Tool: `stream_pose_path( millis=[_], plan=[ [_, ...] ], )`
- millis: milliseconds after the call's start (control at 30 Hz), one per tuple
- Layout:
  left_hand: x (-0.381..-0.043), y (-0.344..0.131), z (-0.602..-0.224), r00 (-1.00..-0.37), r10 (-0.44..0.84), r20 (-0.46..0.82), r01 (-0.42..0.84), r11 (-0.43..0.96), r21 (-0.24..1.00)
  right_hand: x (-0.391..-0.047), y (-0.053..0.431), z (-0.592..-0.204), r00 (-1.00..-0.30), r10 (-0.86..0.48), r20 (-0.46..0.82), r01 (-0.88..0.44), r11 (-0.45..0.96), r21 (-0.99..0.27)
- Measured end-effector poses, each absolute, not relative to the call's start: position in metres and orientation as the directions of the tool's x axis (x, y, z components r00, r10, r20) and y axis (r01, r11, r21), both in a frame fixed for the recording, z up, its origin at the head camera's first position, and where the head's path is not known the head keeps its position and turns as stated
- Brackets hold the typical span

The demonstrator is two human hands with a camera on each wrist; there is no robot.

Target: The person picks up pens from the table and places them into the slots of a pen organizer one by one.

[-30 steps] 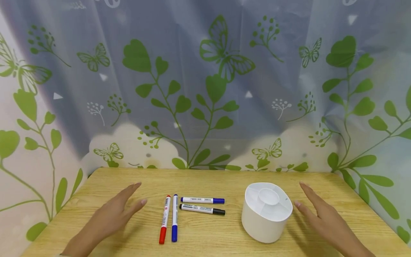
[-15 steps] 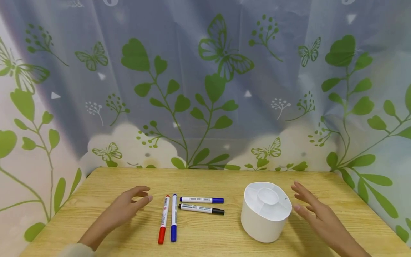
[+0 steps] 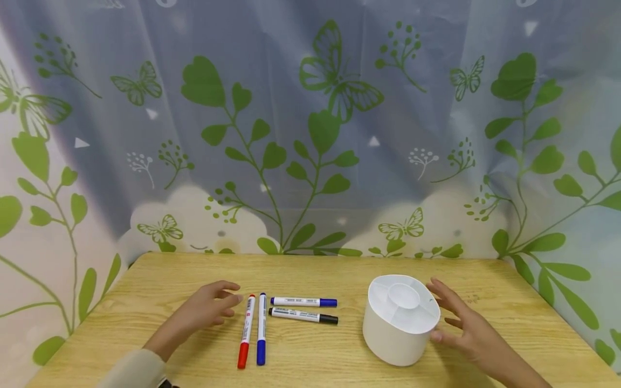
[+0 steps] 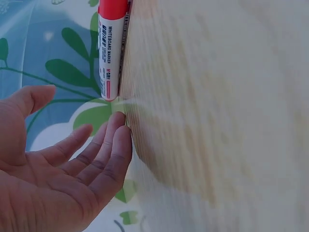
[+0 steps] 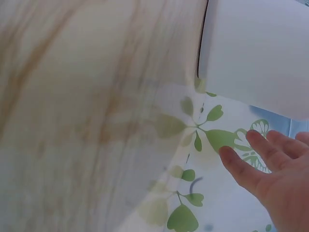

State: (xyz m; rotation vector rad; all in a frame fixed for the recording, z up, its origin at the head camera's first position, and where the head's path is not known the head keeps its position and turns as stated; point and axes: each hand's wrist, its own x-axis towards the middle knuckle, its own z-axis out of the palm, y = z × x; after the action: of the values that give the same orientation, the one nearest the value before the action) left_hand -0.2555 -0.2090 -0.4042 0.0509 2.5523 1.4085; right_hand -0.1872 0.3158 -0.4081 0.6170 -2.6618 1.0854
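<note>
In the head view my left hand point(image 3: 206, 310), fingers loosely bent and holding nothing, is just left of a red-capped whiteboard marker point(image 3: 246, 331). The left wrist view shows that red whiteboard marker point(image 4: 112, 53) a little beyond the fingertips. Beside it lies a blue-capped marker point(image 3: 262, 328). Another blue marker point(image 3: 303, 302) and a black marker point(image 3: 303, 315) lie crosswise to their right. My right hand point(image 3: 468, 328) is spread at the right side of a white divided pen holder point(image 3: 398, 337). Whether its thumb touches the holder I cannot tell; the fingers in the right wrist view stand apart from it.
A wood-grain table point(image 3: 194, 269) bears everything. Behind it and at both sides hangs a curtain point(image 3: 271, 178) printed with green leaves and butterflies. The holder's top has a round centre cup with compartments around it.
My left hand has moved right, close to the red marker, its fingers bending more. My right hand has moved left, nearer the pen holder. The markers and holder stay in place.
</note>
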Motion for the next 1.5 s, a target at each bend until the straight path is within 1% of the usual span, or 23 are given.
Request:
stream_pose_path(
  millis=[233,467,633,833,1100,1333,1500],
  plan=[
    [-0.258,-0.197,-0.401,-0.968,0.155,-0.198,-0.08,0.556,0.828,-0.189,0.312,-0.409,-0.913,-0.316,0.258,-0.404,0.607,-0.684],
    [-0.262,-0.191,-0.401,-0.97,0.134,-0.201,-0.089,0.575,0.813,-0.19,0.307,-0.406,-0.928,-0.315,0.2,-0.357,0.592,-0.723],
    [-0.261,-0.186,-0.403,-0.973,0.142,-0.18,-0.067,0.575,0.815,-0.191,0.304,-0.404,-0.926,-0.316,0.204,-0.363,0.611,-0.704],
    [-0.262,-0.181,-0.406,-0.981,0.142,-0.135,-0.022,0.603,0.797,-0.191,0.299,-0.403,-0.927,-0.323,0.192,-0.355,0.582,-0.732],
    [-0.265,-0.174,-0.405,-0.981,0.122,-0.152,-0.037,0.651,0.758,-0.191,0.298,-0.402,-0.929,-0.316,0.191,-0.351,0.594,-0.724],
    [-0.266,-0.171,-0.404,-0.981,0.132,-0.142,-0.017,0.671,0.741,-0.191,0.299,-0.402,-0.929,-0.315,0.196,-0.353,0.592,-0.724],
    [-0.267,-0.17,-0.403,-0.979,0.114,-0.166,-0.047,0.673,0.738,-0.191,0.299,-0.402,-0.928,-0.317,0.196,-0.354,0.588,-0.727]
  ],
)
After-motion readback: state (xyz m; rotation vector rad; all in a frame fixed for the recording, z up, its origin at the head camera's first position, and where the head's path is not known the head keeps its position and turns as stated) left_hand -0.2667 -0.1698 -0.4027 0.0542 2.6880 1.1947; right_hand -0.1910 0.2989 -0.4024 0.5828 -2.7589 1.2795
